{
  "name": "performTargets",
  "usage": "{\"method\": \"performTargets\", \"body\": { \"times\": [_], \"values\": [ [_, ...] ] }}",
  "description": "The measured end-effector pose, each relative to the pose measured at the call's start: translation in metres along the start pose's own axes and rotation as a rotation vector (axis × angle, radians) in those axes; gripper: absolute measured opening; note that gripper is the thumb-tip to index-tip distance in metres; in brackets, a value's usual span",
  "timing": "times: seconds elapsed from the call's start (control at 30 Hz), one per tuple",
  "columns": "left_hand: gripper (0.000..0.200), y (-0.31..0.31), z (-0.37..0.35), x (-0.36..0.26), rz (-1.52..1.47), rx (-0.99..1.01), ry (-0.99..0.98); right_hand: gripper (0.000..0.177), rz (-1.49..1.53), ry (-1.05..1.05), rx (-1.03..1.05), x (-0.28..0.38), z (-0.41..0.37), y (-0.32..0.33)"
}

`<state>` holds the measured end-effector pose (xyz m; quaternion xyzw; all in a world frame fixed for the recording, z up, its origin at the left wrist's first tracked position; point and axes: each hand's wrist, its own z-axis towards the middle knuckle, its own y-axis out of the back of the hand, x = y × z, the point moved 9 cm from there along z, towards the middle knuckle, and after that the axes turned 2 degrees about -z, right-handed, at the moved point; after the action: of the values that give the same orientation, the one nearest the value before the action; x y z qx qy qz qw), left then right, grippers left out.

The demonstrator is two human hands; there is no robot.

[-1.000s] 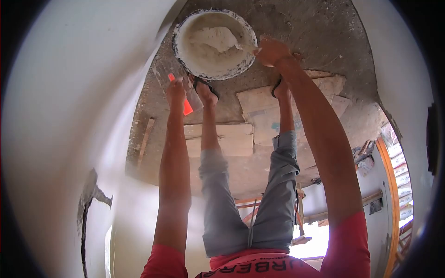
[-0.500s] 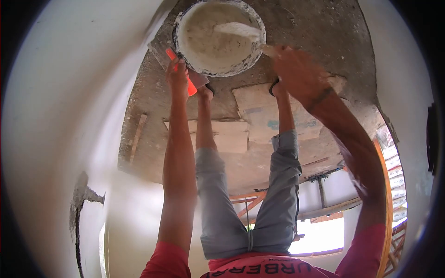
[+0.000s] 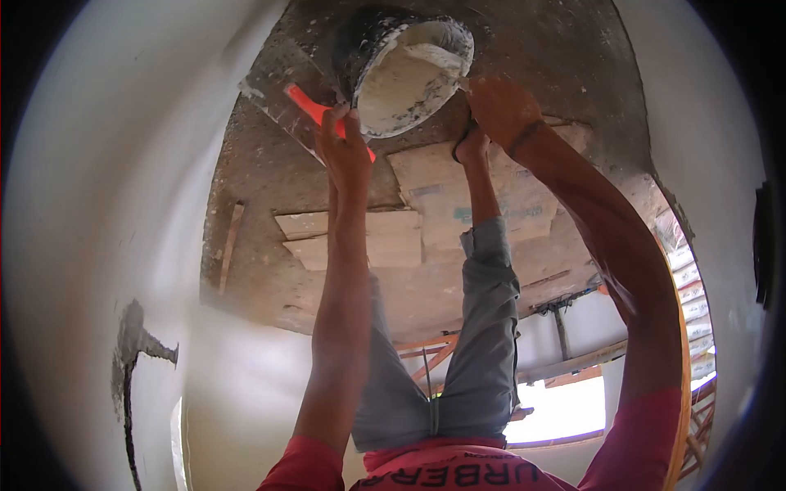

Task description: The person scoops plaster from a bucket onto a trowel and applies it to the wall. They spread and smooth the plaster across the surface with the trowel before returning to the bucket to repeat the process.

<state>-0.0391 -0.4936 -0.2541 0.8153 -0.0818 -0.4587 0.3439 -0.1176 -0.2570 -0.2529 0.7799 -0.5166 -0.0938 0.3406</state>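
A dark bucket (image 3: 350, 51) stands tilted on the floor, its rim crusted white. Wet white plaster (image 3: 397, 90) lies inside it. My left hand (image 3: 345, 147) is closed around a flat trowel with an orange handle (image 3: 308, 103); its broad, dull blade (image 3: 282, 69) points away to the left. The fingertips of that hand reach the bucket's near-left rim, apparently touching it. At the right rim, my right hand (image 3: 501, 106) grips a putty knife (image 3: 463, 83). White plaster coats its blade, which is inside the bucket mouth. Most of the knife's handle is hidden by my fingers.
Flattened cardboard (image 3: 442, 188) covers part of the rough floor (image 3: 262, 180) near my feet. A thin wooden strip (image 3: 232, 245) lies at the left. Pale walls (image 3: 74, 204) rise on both sides, the left one with a dark grey patch (image 3: 135, 340).
The bucket has gone from nearly upright to tilted, its mouth turned rightward. My left hand, with the trowel, has moved right to its rim. My right hand has shifted slightly left.
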Motion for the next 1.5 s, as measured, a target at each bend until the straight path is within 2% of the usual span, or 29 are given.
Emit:
{"method": "performTargets", "body": {
  "times": [0.1,0.2,0.3,0.33,0.4,0.43,0.53,0.6,0.7,0.8,0.9,0.93,1.0,1.03,1.1,1.23,1.27,1.37,1.4,1.5],
  "values": [
    [0.019,-0.013,0.005,-0.004,-0.089,0.02,0.023,0.017,0.099,-0.022,0.02,-0.017,0.003,-0.03],
    [0.02,-0.016,0.01,-0.002,-0.072,0.048,0.043,0.018,0.171,0.001,-0.065,-0.013,-0.003,-0.052],
    [0.018,-0.01,0.011,-0.008,-0.054,0.077,0.051,0.019,-0.103,-0.08,-0.15,0.008,-0.011,-0.065],
    [0.017,-0.008,0.009,-0.007,-0.05,0.091,0.06,0.023,0.016,-0.031,-0.072,0.011,-0.009,-0.079],
    [0.016,-0.007,0.009,0.003,-0.02,0.075,-0.046,0.035,0.247,0.066,0.083,0.013,-0.004,-0.104],
    [0.015,-0.009,0.007,0.006,-0.01,0.068,-0.098,0.037,0.333,0.086,0.08,0.014,-0.006,-0.102],
    [0.016,-0.013,-0.003,0.014,-0.209,0.103,0.141,0.043,0.533,0.106,0.079,0.014,-0.015,-0.085],
    [0.017,-0.017,-0.005,0.01,-0.21,0.146,0.112,0.048,0.584,0.071,0.076,0.014,-0.023,-0.077],
    [0.017,-0.02,-0.014,-0.004,-0.187,0.157,0.075,0.049,0.756,0.082,0.059,0.012,-0.034,-0.073],
    [0.016,-0.021,-0.022,-0.01,-0.222,0.143,0.093,0.045,0.806,0.058,0.036,0.013,-0.041,-0.088],
    [0.013,-0.019,-0.018,0.002,-0.2,0.154,0.04,0.037,0.981,0.117,-0.025,0.021,-0.046,-0.097],
    [0.012,-0.017,-0.014,0.007,-0.178,0.161,0.008,0.034,1.156,0.062,0.089,0.022,-0.052,-0.092],
    [0.015,-0.013,-0.007,0.019,-0.326,0.132,0.204,0.03,1.491,-0.055,0.327,0.028,-0.07,-0.063],
    [0.017,-0.011,-0.005,0.025,-0.401,0.112,0.304,0.029,1.501,-0.034,0.274,0.027,-0.07,-0.064],
    [0.019,-0.001,0.01,0.05,-0.412,0.11,0.327,0.027,1.521,0.001,0.161,0.022,-0.073,-0.07],
    [0.026,0.028,0.026,0.101,-0.484,0.151,0.494,0.028,1.474,-0.037,0.15,0.016,-0.077,-0.059],
    [0.033,0.038,0.027,0.132,-0.394,0.198,0.468,0.028,1.464,-0.049,0.172,0.015,-0.078,-0.057],
    [0.043,0.085,-0.009,0.165,-0.258,0.02,0.633,0.029,1.352,-0.055,0.17,0.012,-0.081,-0.045],
    [0.045,0.097,-0.017,0.165,-0.295,0.027,0.646,0.029,1.304,-0.05,0.155,0.013,-0.081,-0.04],
    [0.049,0.131,-0.042,0.159,-0.331,0.04,0.676,0.029,0.941,0.055,-0.186,0.027,-0.077,-0.019]
  ]
}}
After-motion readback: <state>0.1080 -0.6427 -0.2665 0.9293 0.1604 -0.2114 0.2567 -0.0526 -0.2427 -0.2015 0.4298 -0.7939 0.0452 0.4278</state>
